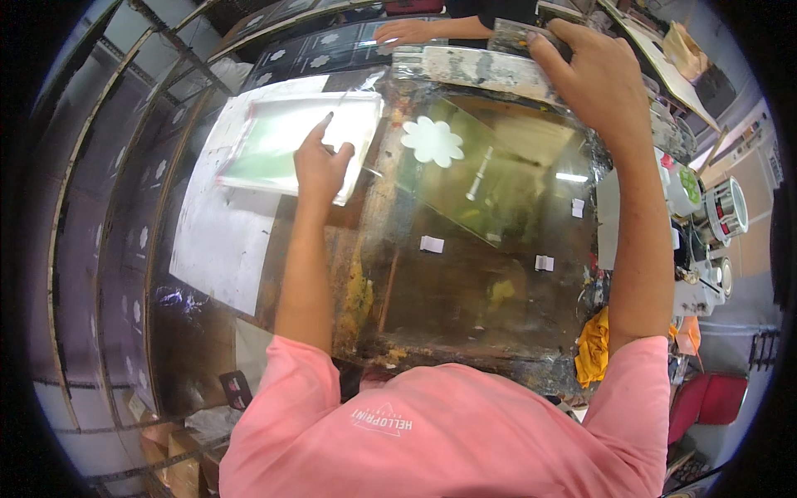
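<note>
My left hand (322, 166) is over a stack of clear-edged, glossy sheets (266, 153), white with a green tint. Its index finger is stretched out and its thumb stands apart; the other fingers are curled. At the far right of the worktable, my right hand (599, 79) is wrapped round a dark, paint-stained wooden bar (513, 37), thumb on top. Just in front of that bar lies a pale, stained board (473, 70). A white flower shape (432, 141) shows on the shiny table surface (465, 299), between my two arms.
Across the table, another person's hand (407, 31) rests near dark sheets with white flowers (320, 61). White paper (224, 241) lies under the glossy stack. Small white tabs (432, 244) dot the table. An orange cloth (593, 349) and a paint tub (726, 209) are at right; racks at left.
</note>
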